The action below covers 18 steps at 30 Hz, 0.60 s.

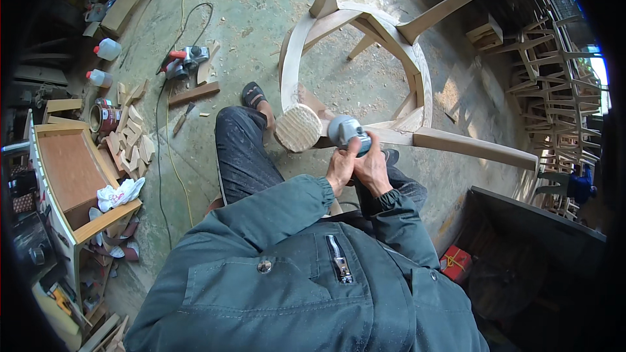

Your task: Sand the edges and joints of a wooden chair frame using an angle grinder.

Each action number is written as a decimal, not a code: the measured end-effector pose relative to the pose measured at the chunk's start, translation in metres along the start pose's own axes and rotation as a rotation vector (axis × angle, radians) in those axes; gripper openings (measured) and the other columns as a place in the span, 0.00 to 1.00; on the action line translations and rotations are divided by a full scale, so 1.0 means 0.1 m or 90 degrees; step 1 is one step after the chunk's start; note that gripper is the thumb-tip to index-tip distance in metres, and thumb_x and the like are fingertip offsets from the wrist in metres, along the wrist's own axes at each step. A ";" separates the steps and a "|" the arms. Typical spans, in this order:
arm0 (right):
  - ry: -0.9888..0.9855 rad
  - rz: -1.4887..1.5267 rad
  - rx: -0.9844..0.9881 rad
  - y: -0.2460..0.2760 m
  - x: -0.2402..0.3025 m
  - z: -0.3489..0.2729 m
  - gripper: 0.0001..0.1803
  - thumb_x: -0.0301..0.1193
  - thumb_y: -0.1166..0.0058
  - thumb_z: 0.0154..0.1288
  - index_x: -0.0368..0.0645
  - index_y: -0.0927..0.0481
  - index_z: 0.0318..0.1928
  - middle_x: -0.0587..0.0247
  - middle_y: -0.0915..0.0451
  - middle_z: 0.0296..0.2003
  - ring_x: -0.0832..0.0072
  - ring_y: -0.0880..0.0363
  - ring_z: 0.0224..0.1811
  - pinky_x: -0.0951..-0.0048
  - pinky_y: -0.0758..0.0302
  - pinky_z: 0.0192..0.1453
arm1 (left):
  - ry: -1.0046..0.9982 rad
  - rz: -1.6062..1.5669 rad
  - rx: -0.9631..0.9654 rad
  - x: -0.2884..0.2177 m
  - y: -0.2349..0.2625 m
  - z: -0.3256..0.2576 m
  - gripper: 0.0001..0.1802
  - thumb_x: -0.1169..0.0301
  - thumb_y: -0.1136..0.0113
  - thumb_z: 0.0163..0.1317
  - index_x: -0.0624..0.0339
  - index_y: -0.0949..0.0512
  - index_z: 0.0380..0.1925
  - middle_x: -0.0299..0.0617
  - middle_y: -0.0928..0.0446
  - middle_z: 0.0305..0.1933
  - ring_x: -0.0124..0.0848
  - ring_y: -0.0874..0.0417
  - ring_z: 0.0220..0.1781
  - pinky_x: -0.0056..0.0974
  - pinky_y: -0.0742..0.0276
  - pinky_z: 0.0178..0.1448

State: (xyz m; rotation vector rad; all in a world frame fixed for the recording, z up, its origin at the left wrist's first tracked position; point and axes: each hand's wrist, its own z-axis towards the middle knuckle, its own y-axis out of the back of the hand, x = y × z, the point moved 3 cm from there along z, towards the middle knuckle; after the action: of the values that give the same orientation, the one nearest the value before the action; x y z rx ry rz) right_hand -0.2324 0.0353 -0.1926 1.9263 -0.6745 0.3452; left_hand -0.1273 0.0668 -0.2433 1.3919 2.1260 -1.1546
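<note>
Both of my hands are closed round a small grey angle grinder (344,132), held in front of my lap. My left hand (340,167) grips its body from the left, and my right hand (373,164) wraps it from the right. The grinder's head is close beside a rough-cut, rounded wooden end (298,128) with ridged tool marks. Whether the disc touches the wood is hidden. That end belongs to a large ring-shaped wooden frame (422,78) with several legs, one leg (475,148) reaching out to the right.
A power planer (190,58) with a cord lies on the dusty floor at left, near a chisel (182,119). Wood offcuts (134,137), a can (105,117) and a wooden drawer (72,163) are farther left. Stacked chair frames (554,72) and a person (579,186) are at right.
</note>
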 end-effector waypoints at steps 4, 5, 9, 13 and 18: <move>0.049 -0.054 0.050 0.00 0.30 0.13 0.52 0.63 0.35 0.63 0.45 0.40 0.75 0.25 0.15 0.45 0.33 0.14 0.52 0.44 0.20 0.57 | -0.035 -0.072 -0.047 -0.15 0.08 0.00 0.45 0.27 0.48 0.71 0.62 0.17 0.56 0.40 0.14 0.52 0.28 0.16 0.53 0.35 0.23 0.60; 0.042 -0.061 0.046 0.05 0.31 0.08 0.52 0.62 0.34 0.62 0.45 0.40 0.75 0.25 0.15 0.45 0.33 0.14 0.53 0.44 0.20 0.58 | -0.019 -0.061 -0.029 -0.08 0.06 0.01 0.45 0.27 0.48 0.71 0.62 0.17 0.57 0.39 0.14 0.52 0.28 0.16 0.53 0.35 0.23 0.59; -0.028 -0.026 -0.007 0.21 -0.06 -0.04 0.54 0.60 0.28 0.58 0.43 0.37 0.74 0.26 0.17 0.53 0.36 0.15 0.56 0.48 0.18 0.58 | 0.079 0.015 0.064 0.08 -0.16 0.05 0.52 0.19 0.50 0.64 0.54 0.23 0.67 0.44 0.17 0.58 0.41 0.17 0.58 0.50 0.18 0.56; 0.062 0.086 -0.064 0.11 -0.18 -0.11 0.50 0.57 0.27 0.59 0.45 0.34 0.73 0.29 0.18 0.56 0.38 0.15 0.58 0.49 0.18 0.59 | 0.225 0.067 0.064 -0.09 -0.09 -0.14 0.57 0.18 0.50 0.61 0.51 0.31 0.75 0.51 0.24 0.69 0.51 0.17 0.61 0.56 0.18 0.55; 0.122 0.049 0.018 -0.07 0.16 0.00 0.46 0.57 0.31 0.62 0.46 0.32 0.72 0.32 0.16 0.53 0.38 0.15 0.58 0.49 0.18 0.59 | 0.201 -0.021 0.004 -0.22 0.18 -0.28 0.52 0.24 0.47 0.66 0.51 0.33 0.76 0.49 0.27 0.72 0.49 0.19 0.64 0.55 0.19 0.58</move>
State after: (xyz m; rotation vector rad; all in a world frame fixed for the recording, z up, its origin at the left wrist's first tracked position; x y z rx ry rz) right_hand -0.2155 0.0332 -0.1896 1.8692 -0.6207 0.5819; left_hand -0.0972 0.0787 -0.2199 1.6400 2.3650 -1.0068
